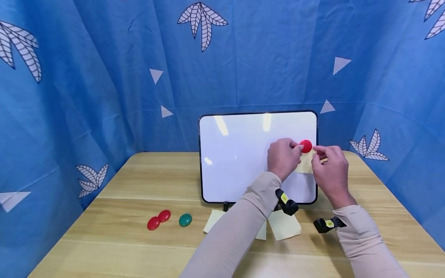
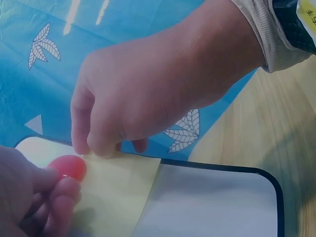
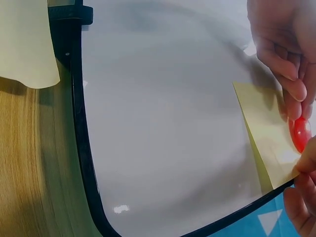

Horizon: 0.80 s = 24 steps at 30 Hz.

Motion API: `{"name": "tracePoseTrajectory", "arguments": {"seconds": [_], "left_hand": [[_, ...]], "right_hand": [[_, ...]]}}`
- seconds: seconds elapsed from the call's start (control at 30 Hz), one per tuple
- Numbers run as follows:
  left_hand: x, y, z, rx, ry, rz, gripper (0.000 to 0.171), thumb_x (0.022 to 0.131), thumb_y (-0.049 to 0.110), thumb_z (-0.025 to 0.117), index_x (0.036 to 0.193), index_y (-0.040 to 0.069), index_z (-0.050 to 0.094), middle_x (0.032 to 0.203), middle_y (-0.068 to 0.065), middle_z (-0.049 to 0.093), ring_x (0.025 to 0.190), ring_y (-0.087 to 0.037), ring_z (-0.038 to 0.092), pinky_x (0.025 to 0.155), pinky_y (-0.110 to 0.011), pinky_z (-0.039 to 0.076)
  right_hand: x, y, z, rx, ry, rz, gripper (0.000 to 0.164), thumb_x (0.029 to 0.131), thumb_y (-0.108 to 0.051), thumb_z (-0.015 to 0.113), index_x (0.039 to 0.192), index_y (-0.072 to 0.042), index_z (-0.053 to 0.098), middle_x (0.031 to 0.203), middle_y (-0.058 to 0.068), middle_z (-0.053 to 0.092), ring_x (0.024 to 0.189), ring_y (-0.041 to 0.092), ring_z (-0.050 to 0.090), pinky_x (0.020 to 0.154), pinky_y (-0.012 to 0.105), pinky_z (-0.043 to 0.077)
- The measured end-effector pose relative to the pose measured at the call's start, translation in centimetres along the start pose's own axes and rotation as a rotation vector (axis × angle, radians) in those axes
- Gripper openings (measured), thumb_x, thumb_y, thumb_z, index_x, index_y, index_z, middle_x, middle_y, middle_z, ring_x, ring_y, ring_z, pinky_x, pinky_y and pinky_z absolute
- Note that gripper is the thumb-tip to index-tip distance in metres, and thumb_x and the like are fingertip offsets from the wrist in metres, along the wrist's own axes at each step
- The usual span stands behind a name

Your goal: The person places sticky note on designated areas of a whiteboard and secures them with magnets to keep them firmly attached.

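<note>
A whiteboard [image 1: 233, 158] with a black frame stands upright on the table. On its right side lies a pale yellow sticky note [image 2: 121, 185], near the board's edge. My left hand [image 1: 283, 156] pinches a round red magnet [image 1: 306, 146] between thumb and finger, over the note's upper part. With thumb and fingertips my right hand [image 1: 332, 170] pinches the note's upper corner beside the magnet. In the right wrist view, the note [image 3: 266, 133] partly stands off the board along one side. Whether the magnet touches the board cannot be told.
Two red magnets [image 1: 153, 223] and a green magnet [image 1: 185, 220] lie on the wooden table [image 1: 121, 231] at the left. More sticky notes [image 1: 284, 226] lie before the board, partly hidden by the left sleeve. A blue patterned curtain [image 1: 271, 58] hangs behind and at both sides.
</note>
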State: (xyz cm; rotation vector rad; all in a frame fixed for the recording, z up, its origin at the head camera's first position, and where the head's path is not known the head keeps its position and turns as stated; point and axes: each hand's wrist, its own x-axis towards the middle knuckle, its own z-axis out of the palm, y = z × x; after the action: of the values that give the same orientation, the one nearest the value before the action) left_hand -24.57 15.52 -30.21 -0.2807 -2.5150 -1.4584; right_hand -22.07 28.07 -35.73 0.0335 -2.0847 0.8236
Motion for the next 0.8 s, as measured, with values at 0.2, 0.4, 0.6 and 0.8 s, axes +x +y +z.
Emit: {"name": "tracePoseTrajectory", "arguments": {"seconds": [0.2,0.4,0.6,0.8], "left_hand": [[0.21,0.10,0.11,-0.030,0.002,-0.025,0.011,0.091,0.023,0.076,0.096,0.014,0.078,0.075,0.007,0.069,0.050,-0.001,0.056,0.050,-0.017,0.048],[0.26,-0.03,0.08,-0.039,0.000,-0.032,0.011,0.091,0.023,0.076,0.096,0.014,0.078,0.074,0.007,0.068,0.050,-0.001,0.057,0.051,-0.017,0.048],[0.18,-0.24,0.01,-0.046,-0.015,-0.017,0.010,0.092,0.023,0.075,0.095,0.014,0.077,0.070,0.009,0.064,0.050,-0.002,0.057,0.051,-0.018,0.048],[0.02,-0.75,-0.18,-0.050,-0.031,0.010,0.010,0.094,0.025,0.073,0.096,0.015,0.075,0.069,0.011,0.064,0.051,-0.001,0.057,0.053,-0.018,0.048]], "right_hand": [[0.11,0.27,0.11,0.001,-0.002,-0.002,0.025,0.094,-0.002,0.060,0.116,0.007,0.068,0.102,0.018,0.057,0.091,0.030,0.060,0.071,0.008,0.034],[0.17,0.63,0.17,-0.006,0.006,-0.013,0.025,0.094,-0.002,0.060,0.116,0.007,0.068,0.103,0.018,0.057,0.090,0.030,0.060,0.070,0.009,0.034],[0.22,0.50,0.06,-0.012,0.004,-0.007,0.024,0.094,-0.003,0.060,0.115,0.007,0.068,0.102,0.018,0.058,0.091,0.031,0.060,0.070,0.010,0.034],[0.27,0.35,-0.04,-0.008,0.005,-0.004,0.022,0.094,-0.004,0.061,0.111,0.007,0.069,0.103,0.018,0.057,0.091,0.030,0.059,0.069,0.016,0.037]]}}
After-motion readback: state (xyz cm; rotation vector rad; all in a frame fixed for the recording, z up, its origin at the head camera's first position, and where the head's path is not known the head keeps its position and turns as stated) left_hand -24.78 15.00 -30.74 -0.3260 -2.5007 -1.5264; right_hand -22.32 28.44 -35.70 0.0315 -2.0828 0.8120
